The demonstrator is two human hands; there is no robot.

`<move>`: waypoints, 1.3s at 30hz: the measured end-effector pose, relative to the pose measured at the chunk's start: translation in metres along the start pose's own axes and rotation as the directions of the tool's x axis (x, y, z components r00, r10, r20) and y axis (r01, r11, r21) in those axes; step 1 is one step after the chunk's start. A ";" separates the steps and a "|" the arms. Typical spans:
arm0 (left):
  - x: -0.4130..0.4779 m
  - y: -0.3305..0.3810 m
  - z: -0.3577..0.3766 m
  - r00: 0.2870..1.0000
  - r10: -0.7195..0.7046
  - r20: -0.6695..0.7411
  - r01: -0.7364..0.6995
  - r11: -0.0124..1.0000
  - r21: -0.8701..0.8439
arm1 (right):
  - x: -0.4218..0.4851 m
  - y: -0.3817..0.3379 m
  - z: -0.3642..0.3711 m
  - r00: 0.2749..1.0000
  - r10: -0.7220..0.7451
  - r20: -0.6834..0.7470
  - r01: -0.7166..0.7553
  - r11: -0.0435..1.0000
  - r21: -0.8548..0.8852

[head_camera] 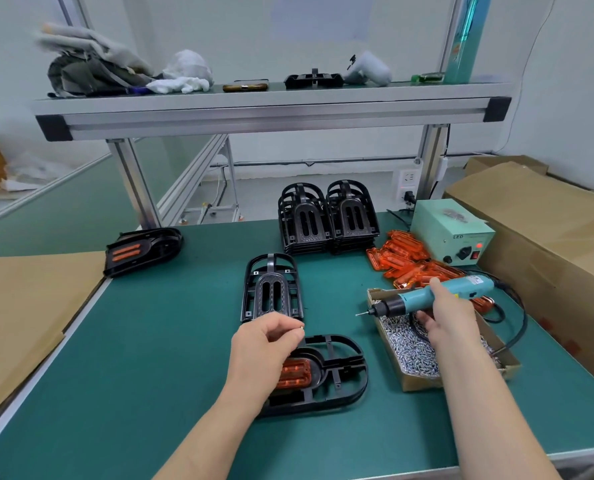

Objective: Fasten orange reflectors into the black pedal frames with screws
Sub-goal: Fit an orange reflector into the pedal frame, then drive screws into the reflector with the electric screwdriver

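A black pedal frame lies on the green bench in front of me, with an orange reflector seated in it. My left hand hovers over its left end and pinches a small screw between thumb and fingertip. My right hand grips a teal electric screwdriver, its bit pointing left, above a cardboard box of screws. An empty black frame lies just behind.
Two stacks of black frames stand at the back, with a pile of orange reflectors and a green power unit to their right. A finished frame lies at far left. Cardboard boxes flank the right edge.
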State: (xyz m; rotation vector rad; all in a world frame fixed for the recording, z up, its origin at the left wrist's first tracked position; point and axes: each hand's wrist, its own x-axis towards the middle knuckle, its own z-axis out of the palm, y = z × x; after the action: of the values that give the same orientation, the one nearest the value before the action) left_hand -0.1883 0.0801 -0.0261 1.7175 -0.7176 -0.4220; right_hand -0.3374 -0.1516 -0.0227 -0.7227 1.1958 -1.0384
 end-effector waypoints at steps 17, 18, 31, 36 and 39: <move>-0.021 -0.002 0.006 0.987 -0.041 0.155 0.082 0.959 -0.270 | -0.112 -0.007 0.053 0.946 -0.297 0.131 0.193 0.839 0.508; -0.022 -0.003 0.007 0.986 -0.044 0.159 0.089 0.954 -0.287 | -0.117 -0.007 0.055 0.937 -0.330 0.117 0.227 0.827 0.514; -0.024 -0.007 0.006 0.988 -0.081 0.135 0.124 0.928 -0.352 | -0.129 -0.002 0.060 0.908 -0.405 0.106 0.302 0.809 0.504; -0.025 -0.006 0.007 0.987 -0.090 0.135 0.134 0.919 -0.370 | -0.130 -0.001 0.061 0.899 -0.423 0.114 0.316 0.806 0.501; -0.026 -0.006 0.007 0.989 -0.080 0.126 0.122 0.922 -0.369 | -0.129 0.000 0.062 0.896 -0.431 0.111 0.321 0.800 0.507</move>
State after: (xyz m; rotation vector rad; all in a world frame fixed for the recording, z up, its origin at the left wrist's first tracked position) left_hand -0.2101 0.0928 -0.0359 1.3780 -0.5824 -0.6847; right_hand -0.2813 -0.0367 0.0429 -0.6720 0.5622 -1.4798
